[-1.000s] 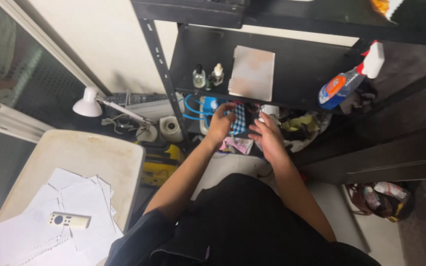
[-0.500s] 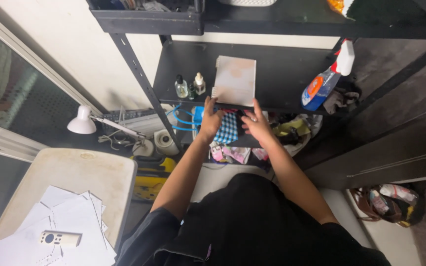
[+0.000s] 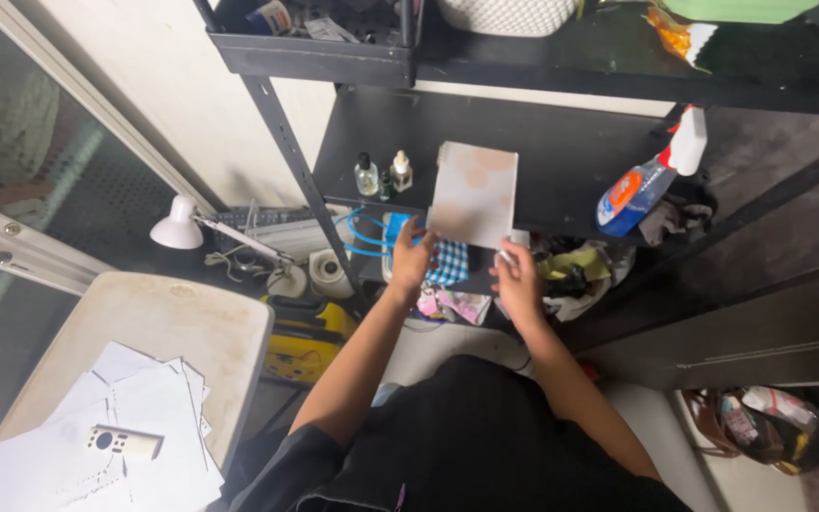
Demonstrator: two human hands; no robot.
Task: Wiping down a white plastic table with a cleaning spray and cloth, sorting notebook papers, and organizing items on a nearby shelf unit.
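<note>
A spiral notebook (image 3: 474,192) with a pale, stained cover is lifted off the black shelf (image 3: 561,152), gripped at its lower edge by both hands. My left hand (image 3: 413,254) pinches the lower left corner. My right hand (image 3: 518,270) pinches the lower right corner. Behind the hands, on the lower level, lies a blue checked cloth (image 3: 451,263) among pink and yellow clutter.
Two small dropper bottles (image 3: 383,173) stand on the shelf left of the notebook; a blue spray bottle (image 3: 649,178) leans at right. A white desk lamp (image 3: 179,226) stands left. A beige table (image 3: 191,322) holds loose papers (image 3: 116,427) and a white remote (image 3: 124,442). A bag (image 3: 770,417) lies on the floor.
Both hands rose from the cluttered lower level to the notebook's lower edge, took hold of it and pulled it off the shelf toward me.
</note>
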